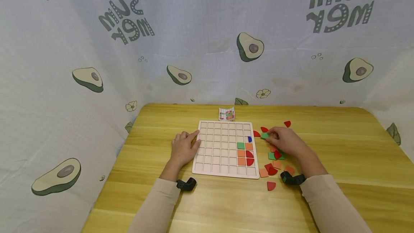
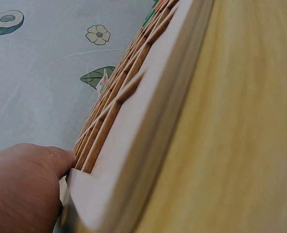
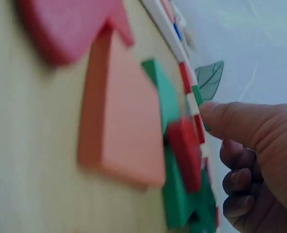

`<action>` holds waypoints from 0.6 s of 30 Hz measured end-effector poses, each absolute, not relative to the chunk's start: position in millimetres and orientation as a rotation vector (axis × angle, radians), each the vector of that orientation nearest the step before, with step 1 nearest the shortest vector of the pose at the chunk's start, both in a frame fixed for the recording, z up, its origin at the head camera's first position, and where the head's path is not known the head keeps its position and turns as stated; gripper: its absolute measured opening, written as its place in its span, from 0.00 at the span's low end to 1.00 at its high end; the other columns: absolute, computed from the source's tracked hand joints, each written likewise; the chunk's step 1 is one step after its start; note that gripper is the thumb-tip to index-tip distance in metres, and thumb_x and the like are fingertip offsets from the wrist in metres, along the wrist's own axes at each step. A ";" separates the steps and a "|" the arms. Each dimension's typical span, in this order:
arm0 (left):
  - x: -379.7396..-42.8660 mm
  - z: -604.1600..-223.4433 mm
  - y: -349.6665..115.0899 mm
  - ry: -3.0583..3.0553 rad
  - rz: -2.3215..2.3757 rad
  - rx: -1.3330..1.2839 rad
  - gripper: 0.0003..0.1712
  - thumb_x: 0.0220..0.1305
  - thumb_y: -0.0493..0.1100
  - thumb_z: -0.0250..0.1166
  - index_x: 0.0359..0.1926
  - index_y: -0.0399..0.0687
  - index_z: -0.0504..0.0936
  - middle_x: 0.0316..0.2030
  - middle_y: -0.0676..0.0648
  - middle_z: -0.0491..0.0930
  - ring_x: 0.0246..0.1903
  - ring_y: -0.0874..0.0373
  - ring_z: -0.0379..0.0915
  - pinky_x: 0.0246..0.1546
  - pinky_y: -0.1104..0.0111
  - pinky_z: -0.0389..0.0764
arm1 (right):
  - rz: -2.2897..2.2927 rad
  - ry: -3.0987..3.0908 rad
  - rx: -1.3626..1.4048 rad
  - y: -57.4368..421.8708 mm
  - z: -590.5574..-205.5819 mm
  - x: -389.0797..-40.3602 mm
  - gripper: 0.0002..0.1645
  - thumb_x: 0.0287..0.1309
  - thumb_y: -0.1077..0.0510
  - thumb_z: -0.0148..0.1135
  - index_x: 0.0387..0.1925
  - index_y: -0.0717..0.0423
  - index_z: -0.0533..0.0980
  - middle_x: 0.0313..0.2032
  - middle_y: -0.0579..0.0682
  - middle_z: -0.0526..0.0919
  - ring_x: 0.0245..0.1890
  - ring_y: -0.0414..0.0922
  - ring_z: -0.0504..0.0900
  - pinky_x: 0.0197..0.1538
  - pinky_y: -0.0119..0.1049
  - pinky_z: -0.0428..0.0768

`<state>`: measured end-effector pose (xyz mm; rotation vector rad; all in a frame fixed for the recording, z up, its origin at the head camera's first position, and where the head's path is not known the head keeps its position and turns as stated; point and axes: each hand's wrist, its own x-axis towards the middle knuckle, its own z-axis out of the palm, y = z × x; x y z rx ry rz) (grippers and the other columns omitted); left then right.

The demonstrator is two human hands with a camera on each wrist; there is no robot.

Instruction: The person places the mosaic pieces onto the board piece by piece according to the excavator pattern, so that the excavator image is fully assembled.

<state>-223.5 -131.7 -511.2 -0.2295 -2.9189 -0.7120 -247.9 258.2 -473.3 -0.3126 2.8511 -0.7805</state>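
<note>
A pale wooden grid board (image 1: 216, 151) lies in front of the person. My left hand (image 1: 182, 150) rests at its left edge, index finger and thumb touching the rim; the left wrist view shows the thumb (image 2: 61, 160) at the frame. Beyond the board's right side, my right hand (image 1: 286, 141) pinches a green square tile (image 1: 264, 135) between thumb and fingers. Near the board's right side sit a green square (image 1: 240, 145), several orange squares (image 1: 241, 161), two red quarter-circles (image 1: 249, 161) and a blue piece (image 1: 249, 139).
Loose tiles lie right of the board: orange squares (image 1: 263, 172), red quarter-circles (image 1: 271, 186) and green pieces (image 1: 271, 155), some overlapping. A small curled card (image 1: 226, 114) with a coloured grid pattern stands behind the board. A printed curtain (image 1: 207, 53) hangs at the wooden table's far edge.
</note>
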 end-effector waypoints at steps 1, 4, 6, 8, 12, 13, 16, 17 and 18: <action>-223.4 -511.2 -131.7 -2.921 -0.713 -0.228 0.27 0.74 0.57 0.57 0.70 0.60 0.76 0.43 0.45 0.76 0.40 0.51 0.64 0.43 0.58 0.62 | -0.786 2.849 -0.326 255.3 -471.8 -248.0 0.19 0.68 0.53 0.64 0.50 0.64 0.79 0.27 0.49 0.74 0.28 0.44 0.71 0.34 0.36 0.71; -223.7 -511.8 -132.1 -2.922 -0.713 -0.227 0.27 0.74 0.57 0.57 0.71 0.61 0.75 0.43 0.46 0.76 0.40 0.51 0.64 0.43 0.58 0.62 | -0.786 2.854 -0.368 243.1 -466.9 -247.2 0.18 0.67 0.53 0.65 0.50 0.63 0.80 0.27 0.48 0.74 0.27 0.44 0.71 0.32 0.35 0.70; -224.1 -512.4 -132.4 -2.922 -0.714 -0.224 0.27 0.74 0.58 0.57 0.71 0.61 0.75 0.42 0.46 0.76 0.40 0.51 0.64 0.43 0.58 0.62 | -0.778 2.857 -0.420 233.4 -464.8 -247.6 0.17 0.67 0.53 0.65 0.49 0.62 0.80 0.27 0.48 0.73 0.27 0.43 0.70 0.32 0.35 0.69; -224.6 -513.1 -132.6 -2.919 -0.711 -0.222 0.27 0.74 0.58 0.57 0.70 0.61 0.76 0.42 0.46 0.75 0.40 0.51 0.64 0.43 0.58 0.62 | -0.773 2.852 -0.464 222.8 -463.5 -248.3 0.16 0.66 0.53 0.66 0.48 0.61 0.81 0.26 0.47 0.73 0.27 0.43 0.70 0.33 0.35 0.69; -224.7 -512.7 -132.5 -2.927 -0.701 -0.213 0.27 0.74 0.58 0.57 0.71 0.61 0.75 0.42 0.46 0.75 0.40 0.52 0.63 0.43 0.59 0.61 | -0.777 2.809 -0.532 203.9 -463.9 -251.4 0.15 0.67 0.54 0.66 0.48 0.61 0.81 0.25 0.47 0.72 0.28 0.42 0.70 0.35 0.35 0.68; -224.5 -512.2 -132.4 -2.926 -0.703 -0.213 0.27 0.74 0.57 0.57 0.70 0.61 0.76 0.41 0.47 0.75 0.40 0.52 0.63 0.43 0.58 0.61 | -0.774 2.797 -0.537 200.0 -464.2 -252.3 0.15 0.67 0.55 0.66 0.48 0.61 0.81 0.25 0.47 0.72 0.28 0.42 0.70 0.35 0.36 0.69; -224.2 -511.4 -132.2 -2.932 -0.712 -0.212 0.27 0.74 0.57 0.57 0.71 0.61 0.75 0.42 0.47 0.75 0.39 0.52 0.62 0.42 0.59 0.60 | -0.753 2.770 -0.537 190.5 -466.5 -254.8 0.15 0.68 0.53 0.65 0.49 0.59 0.81 0.26 0.47 0.73 0.28 0.42 0.71 0.37 0.36 0.70; -224.0 -511.1 -132.1 -2.934 -0.716 -0.213 0.27 0.75 0.57 0.57 0.71 0.62 0.75 0.42 0.47 0.75 0.39 0.53 0.62 0.42 0.59 0.60 | -0.742 2.768 -0.533 188.2 -467.7 -255.6 0.15 0.68 0.53 0.65 0.49 0.59 0.81 0.27 0.47 0.74 0.29 0.42 0.71 0.37 0.36 0.70; -223.6 -510.6 -132.0 -2.935 -0.724 -0.215 0.27 0.75 0.57 0.57 0.71 0.62 0.75 0.42 0.47 0.75 0.39 0.53 0.62 0.42 0.59 0.60 | -0.731 2.766 -0.538 186.6 -468.5 -256.0 0.15 0.68 0.53 0.65 0.50 0.59 0.81 0.27 0.47 0.74 0.29 0.43 0.71 0.37 0.36 0.70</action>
